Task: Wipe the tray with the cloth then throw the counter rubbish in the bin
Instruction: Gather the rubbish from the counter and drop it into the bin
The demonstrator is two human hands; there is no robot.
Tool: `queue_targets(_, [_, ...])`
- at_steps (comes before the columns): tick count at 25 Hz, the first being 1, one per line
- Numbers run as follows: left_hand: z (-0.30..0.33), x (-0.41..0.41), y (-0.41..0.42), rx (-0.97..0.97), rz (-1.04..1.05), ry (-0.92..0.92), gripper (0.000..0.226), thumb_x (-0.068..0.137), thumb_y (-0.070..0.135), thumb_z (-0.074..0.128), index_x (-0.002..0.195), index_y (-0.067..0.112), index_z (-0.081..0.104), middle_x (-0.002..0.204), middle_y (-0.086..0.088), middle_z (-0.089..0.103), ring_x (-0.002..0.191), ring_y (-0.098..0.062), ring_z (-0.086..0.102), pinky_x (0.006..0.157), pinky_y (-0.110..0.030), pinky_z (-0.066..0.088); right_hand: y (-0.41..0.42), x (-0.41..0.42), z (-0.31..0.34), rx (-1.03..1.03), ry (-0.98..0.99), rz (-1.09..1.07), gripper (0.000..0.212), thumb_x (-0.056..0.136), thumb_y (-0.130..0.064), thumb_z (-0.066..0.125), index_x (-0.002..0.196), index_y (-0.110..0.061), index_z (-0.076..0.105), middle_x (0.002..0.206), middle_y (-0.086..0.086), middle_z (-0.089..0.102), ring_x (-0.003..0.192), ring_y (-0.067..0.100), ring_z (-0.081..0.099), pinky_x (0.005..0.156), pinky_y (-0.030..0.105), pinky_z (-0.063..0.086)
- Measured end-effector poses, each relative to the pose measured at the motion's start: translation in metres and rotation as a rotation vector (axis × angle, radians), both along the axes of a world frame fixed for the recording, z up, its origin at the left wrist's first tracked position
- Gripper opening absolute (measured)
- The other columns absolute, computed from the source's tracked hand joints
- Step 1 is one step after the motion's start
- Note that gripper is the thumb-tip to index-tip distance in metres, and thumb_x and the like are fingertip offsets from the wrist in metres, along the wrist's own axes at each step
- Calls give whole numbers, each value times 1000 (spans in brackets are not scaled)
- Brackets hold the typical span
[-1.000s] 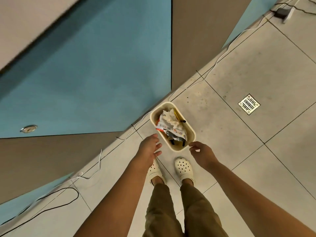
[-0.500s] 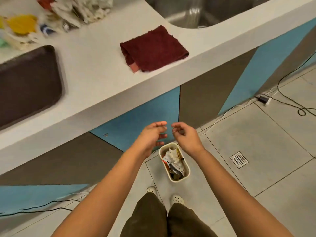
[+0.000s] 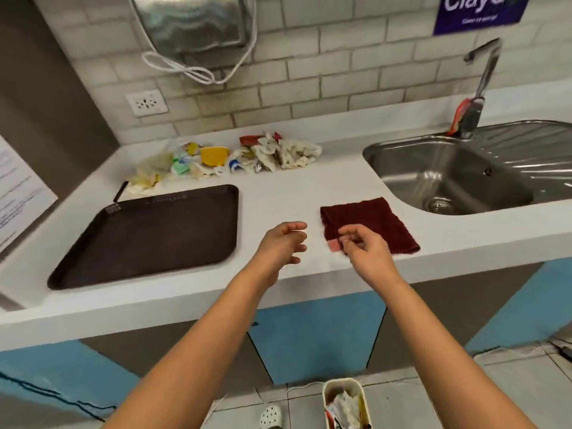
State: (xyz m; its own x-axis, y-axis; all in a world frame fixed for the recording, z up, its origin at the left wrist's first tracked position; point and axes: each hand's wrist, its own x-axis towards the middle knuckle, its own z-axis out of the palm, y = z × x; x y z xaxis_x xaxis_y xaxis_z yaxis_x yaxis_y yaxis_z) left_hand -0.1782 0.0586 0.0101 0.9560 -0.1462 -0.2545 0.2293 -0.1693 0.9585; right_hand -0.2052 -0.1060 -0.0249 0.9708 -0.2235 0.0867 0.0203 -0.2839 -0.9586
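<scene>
Head view: both hands, left [image 3: 283,244] and right [image 3: 365,250], hover loosely curled, holding nothing, above the desk [image 3: 288,193] near the cloth [image 3: 371,218].

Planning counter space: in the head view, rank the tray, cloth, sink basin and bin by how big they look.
1. Tray, largest.
2. Sink basin, a little smaller, though it lies farther back and runs toward the frame edge.
3. Cloth.
4. Bin, smallest, but cut off by the frame and down on the floor, so unsure.
</scene>
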Motion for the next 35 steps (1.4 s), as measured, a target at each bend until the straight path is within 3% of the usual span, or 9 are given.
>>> queue_targets(4, [-3,44,38,-10,102,18,17,92,11,50,101,22,59,90,4,57,75,-11,57,64,-25,46,19,46,-1,-15,41,43,21,89,-3,49,95,-20,60,83,-7,58,72,10,55,66,19,47])
queue_targets(8, [-4,102,81,-33,170,14,16,91,11,52,96,24,61,90,3,59,75,-12,58,63,-24,46,47,103,-3,-64,75,45,19,90,-6,50,96,-20,61,87,-8,57,67,5,54,52,3,39])
queue_targets(13, [5,190,139,-131,301,90,18,92,7,50,99,19,61,83,2,61,71,-11,58,61,-25,46,97,178,1,-171,136,88,17,92,-8,48,97,-21,58,88,-2,55,58,10,50,44,7,36])
queue_targets(19, [6,297,197,-153,364,58,20,92,4,48,105,15,58,86,-2,56,74,-12,54,63,-25,46,142,267,5,-345,167,139,23,90,-5,49,105,-19,58,107,-2,53,69,5,51,62,15,40])
queue_targets(24, [-3,375,227,73,373,-33,29,86,2,47,109,11,63,95,-9,60,77,-19,53,66,-29,46,156,329,14,-459,118,80,28,88,-5,50,112,-16,59,113,0,54,85,13,51,78,20,38])
queue_targets(27, [-6,421,234,379,293,-126,36,84,5,49,117,13,61,119,-10,62,102,-29,59,83,-31,47,161,368,21,-504,94,49,28,88,-4,49,112,-14,61,119,4,55,91,17,54,80,20,39])
queue_targets(30, [-12,452,232,658,207,-210,40,85,8,51,124,12,55,130,-12,56,116,-29,54,89,-29,42,177,401,24,-629,81,115,36,89,-7,47,121,-17,59,125,5,53,107,22,55,85,18,39])
queue_targets(32, [-21,471,229,691,185,-250,47,83,12,54,129,13,50,132,-16,52,118,-32,51,91,-32,43,190,424,21,-731,72,179,39,90,-10,47,126,-19,56,129,4,51,115,23,52,91,19,39])
queue_targets(35, [-30,491,224,713,159,-264,61,80,13,56,138,18,38,138,-17,39,125,-35,45,95,-38,42,209,454,18,-806,40,262,34,91,-13,47,124,-14,56,130,5,50,118,25,50,89,19,38])
